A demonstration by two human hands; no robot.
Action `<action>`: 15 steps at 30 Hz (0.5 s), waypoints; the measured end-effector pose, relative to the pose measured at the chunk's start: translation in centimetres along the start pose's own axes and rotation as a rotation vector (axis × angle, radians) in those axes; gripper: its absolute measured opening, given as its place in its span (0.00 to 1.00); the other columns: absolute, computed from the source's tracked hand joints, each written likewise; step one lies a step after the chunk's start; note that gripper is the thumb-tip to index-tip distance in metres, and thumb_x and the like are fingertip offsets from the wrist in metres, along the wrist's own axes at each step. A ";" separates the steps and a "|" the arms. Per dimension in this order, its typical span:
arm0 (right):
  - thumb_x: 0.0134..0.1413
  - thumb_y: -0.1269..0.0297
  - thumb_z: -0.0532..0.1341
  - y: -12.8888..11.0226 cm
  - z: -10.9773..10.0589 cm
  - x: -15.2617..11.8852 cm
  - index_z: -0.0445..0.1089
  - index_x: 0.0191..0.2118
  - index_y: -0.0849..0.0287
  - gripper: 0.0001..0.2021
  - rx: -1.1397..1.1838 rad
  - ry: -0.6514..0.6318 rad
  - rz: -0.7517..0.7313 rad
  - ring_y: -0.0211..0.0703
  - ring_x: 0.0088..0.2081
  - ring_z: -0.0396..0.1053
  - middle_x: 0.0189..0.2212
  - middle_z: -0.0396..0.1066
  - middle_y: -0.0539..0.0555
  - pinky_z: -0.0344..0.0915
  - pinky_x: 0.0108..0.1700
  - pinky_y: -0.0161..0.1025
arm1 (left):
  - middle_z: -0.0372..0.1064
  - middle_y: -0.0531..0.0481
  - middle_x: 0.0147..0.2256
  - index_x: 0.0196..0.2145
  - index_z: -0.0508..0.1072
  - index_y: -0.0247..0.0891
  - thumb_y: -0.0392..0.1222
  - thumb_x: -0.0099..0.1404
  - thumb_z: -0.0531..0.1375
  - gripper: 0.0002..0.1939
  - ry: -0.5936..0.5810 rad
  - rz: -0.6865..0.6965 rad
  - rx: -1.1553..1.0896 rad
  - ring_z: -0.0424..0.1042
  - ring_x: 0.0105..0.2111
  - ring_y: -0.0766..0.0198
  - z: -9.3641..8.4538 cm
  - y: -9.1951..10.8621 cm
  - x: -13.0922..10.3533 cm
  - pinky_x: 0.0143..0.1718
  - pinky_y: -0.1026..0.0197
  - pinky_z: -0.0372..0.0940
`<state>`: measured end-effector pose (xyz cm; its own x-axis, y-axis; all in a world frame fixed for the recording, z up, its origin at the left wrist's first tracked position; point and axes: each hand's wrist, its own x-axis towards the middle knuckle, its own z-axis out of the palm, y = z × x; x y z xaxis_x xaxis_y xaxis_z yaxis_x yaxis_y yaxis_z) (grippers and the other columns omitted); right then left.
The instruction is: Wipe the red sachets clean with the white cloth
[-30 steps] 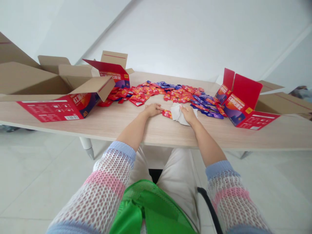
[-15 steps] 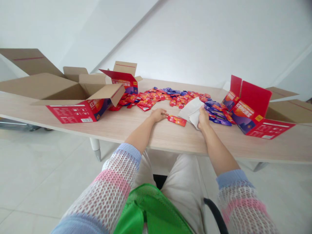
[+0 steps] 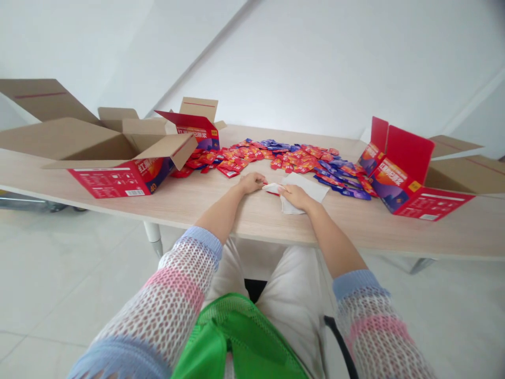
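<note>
My left hand [image 3: 252, 182] rests on the table with its fingers pinching the left end of a red sachet [image 3: 272, 192]. Over that sachet lies a fold of white cloth [image 3: 315, 190], which my right hand [image 3: 295, 196] grips and presses down. The rest of the cloth spreads flat on the tabletop under and to the right of that hand. Most of the sachet is hidden by cloth and fingers. Just beyond both hands, loose red sachets [image 3: 236, 158] and purple sachets [image 3: 339, 176] lie heaped in an arc.
An open red carton [image 3: 114, 181] stands on the table [image 3: 197, 205] at the left, with a smaller-looking red box [image 3: 201, 138] behind it. At the right is another open red box [image 3: 410, 195]. A white wall [image 3: 315, 68] rises behind the table.
My right hand has moved left with the cloth and laid a fold of it over the red sachet. My left hand has stayed at the sachet's left end.
</note>
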<state>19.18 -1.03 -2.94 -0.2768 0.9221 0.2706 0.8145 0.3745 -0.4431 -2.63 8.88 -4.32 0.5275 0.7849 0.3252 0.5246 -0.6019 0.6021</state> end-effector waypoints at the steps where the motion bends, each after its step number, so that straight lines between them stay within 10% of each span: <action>1: 0.63 0.49 0.50 0.3 -0.7 -0.2 0.75 0.34 0.60 0.23 -0.019 0.023 0.028 0.54 0.41 0.72 0.35 0.78 0.59 0.64 0.44 0.44 | 0.77 0.52 0.42 0.36 0.81 0.44 0.49 0.53 0.66 0.13 -0.004 -0.005 0.011 0.71 0.48 0.55 -0.1 0.0 0.0 0.51 0.58 0.64; 7: 0.65 0.51 0.47 2.8 -3.9 -1.8 0.69 0.25 0.60 0.25 -0.073 0.335 0.250 0.54 0.36 0.69 0.25 0.71 0.61 0.61 0.40 0.44 | 0.74 0.51 0.48 0.39 0.81 0.43 0.51 0.54 0.66 0.16 -0.045 -0.020 0.053 0.70 0.50 0.56 -0.5 0.1 -0.2 0.53 0.58 0.62; 15: 0.68 0.46 0.31 1.6 -3.2 -1.1 0.70 0.50 0.58 0.34 -0.122 0.383 0.234 0.50 0.44 0.70 0.39 0.75 0.58 0.64 0.46 0.44 | 0.74 0.50 0.47 0.33 0.80 0.41 0.54 0.51 0.66 0.15 -0.014 -0.031 -0.053 0.71 0.47 0.57 -0.4 0.5 0.1 0.51 0.59 0.63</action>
<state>22.44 -1.78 -1.26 0.1108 0.8694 0.4815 0.8931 0.1255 -0.4321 -2.58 8.73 -3.75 0.5209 0.8005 0.2964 0.5048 -0.5688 0.6493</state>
